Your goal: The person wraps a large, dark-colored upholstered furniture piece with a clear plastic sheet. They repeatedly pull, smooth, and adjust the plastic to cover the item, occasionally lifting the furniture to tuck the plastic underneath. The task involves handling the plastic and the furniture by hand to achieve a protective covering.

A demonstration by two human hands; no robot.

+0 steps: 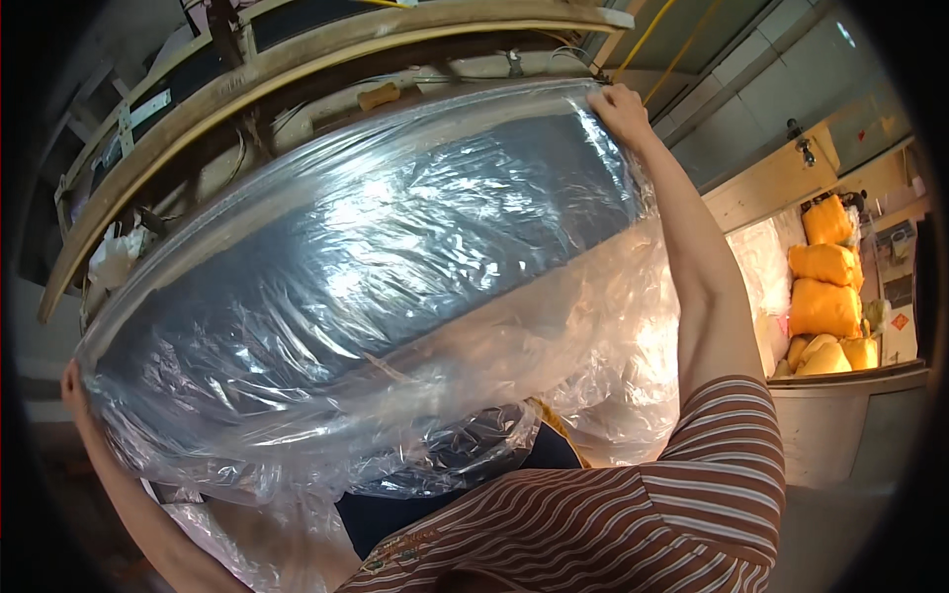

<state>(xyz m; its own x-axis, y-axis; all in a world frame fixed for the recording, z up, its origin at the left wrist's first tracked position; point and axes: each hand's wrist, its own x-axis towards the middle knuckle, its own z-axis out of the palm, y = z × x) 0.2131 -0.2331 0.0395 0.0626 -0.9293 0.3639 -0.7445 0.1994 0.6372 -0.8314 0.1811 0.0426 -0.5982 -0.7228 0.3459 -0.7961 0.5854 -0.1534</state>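
Observation:
A large clear plastic sheet (pixel 386 237) spreads wide in front of me, wrinkled and shiny. Through it shows a long dark grey-blue piece (pixel 494 168) with a pale border. My right hand (pixel 621 111) is closed on the sheet's far right corner, arm stretched out. At the far left edge my left hand (pixel 75 387) grips the opposite corner; its fingers are partly hidden at the dim rim of the view. Loose folds of the plastic hang toward my body, over dark cloth (pixel 386 519) at my waist.
A curved-looking wooden rail (pixel 297 47) runs along the far side, with a small brown block (pixel 380 96) below it. Yellow cords (pixel 643 42) hang at the far right. Several yellow-orange bundles (pixel 825 306) are stacked at the right, beyond a wooden board (pixel 766 188).

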